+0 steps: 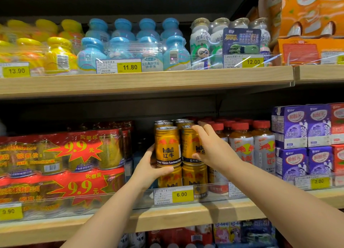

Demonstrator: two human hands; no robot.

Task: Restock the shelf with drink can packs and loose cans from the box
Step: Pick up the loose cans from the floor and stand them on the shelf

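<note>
Step in hand: placing loose cans on the middle shelf, second tier of the gold can stack. Left hand grips the front-left gold can low on its body, thumb across the bottom front edge, other fingers wrapped round the left side; that can sits on top of a lower gold can. Right hand holds the neighbouring top-tier can from its right side, fingers curled over the upper rim, thumb on the lower body; this one sits on another bottom-row can. The two held cans are just beside each other, possibly touching, can't tell for sure. More gold cans stand behind them, tops only visible. Both held cans look upright and seated or nearly seated; can't tell if full weight is down yet. Stack sits between the red shrink-wrapped can packs on the left, with a gap between, and the red-capped bottles close on the right. The 6.00 price tag on the clear shelf rail is right below the stack. Box not in view. Next move, my read: square both cans over the ones beneath, labels forward, let go without nudging the stack, then go back to the box for more. Risk: top tier is unsupported on the left side, a bump could tip a can into the gap.
</note>
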